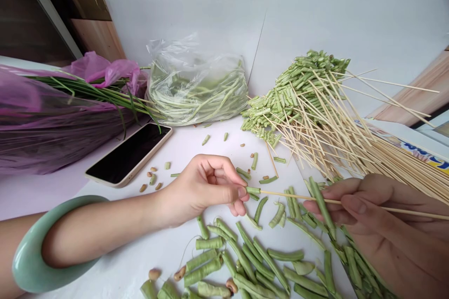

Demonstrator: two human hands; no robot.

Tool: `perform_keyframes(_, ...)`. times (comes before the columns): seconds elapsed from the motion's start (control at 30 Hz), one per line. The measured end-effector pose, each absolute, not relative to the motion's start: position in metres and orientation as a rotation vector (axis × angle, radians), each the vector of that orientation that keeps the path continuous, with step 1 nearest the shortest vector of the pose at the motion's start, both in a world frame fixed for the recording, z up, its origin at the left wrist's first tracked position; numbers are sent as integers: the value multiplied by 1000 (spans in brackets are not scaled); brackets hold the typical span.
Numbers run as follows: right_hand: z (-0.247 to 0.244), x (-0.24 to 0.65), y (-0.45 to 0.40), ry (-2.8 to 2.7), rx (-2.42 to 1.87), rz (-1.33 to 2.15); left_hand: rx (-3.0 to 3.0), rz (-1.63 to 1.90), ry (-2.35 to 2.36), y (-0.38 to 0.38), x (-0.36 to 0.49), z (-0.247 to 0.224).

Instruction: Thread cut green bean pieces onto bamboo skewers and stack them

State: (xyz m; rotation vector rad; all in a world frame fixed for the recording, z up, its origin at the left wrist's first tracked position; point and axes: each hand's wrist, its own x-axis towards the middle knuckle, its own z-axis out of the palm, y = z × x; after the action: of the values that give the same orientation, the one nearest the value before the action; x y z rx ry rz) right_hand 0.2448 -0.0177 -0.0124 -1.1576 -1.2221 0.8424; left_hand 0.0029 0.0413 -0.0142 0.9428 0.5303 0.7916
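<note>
My left hand pinches a short piece of green bean between thumb and fingers. The tip of a thin bamboo skewer meets the end of that piece; how deep it sits is hidden. With closed fingers my right hand grips the skewer farther along its length. A longer cut bean piece stands upright against the right fingers, beside the skewer. Below both hands lie many loose cut bean pieces on the white surface.
Skewered beans are piled at the back right, their bamboo sticks pointing toward me. A clear bag of long beans stands behind. A phone and a purple bag with green stalks lie left. Small brown seeds are scattered about.
</note>
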Motion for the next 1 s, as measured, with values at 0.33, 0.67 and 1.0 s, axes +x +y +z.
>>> perform_keyframes(0.33, -3, 288, 6, -1012, -1187, 683, 994, 809, 506, 44, -2, -15)
perform_keyframes(0.67, -2, 289, 3, -961, -1195, 713, 1064, 859, 597, 49, 0, -21)
perform_keyframes(1.0, 0, 263, -2, -1090, -1193, 841, 1345, 809, 631, 45, 1, -20)
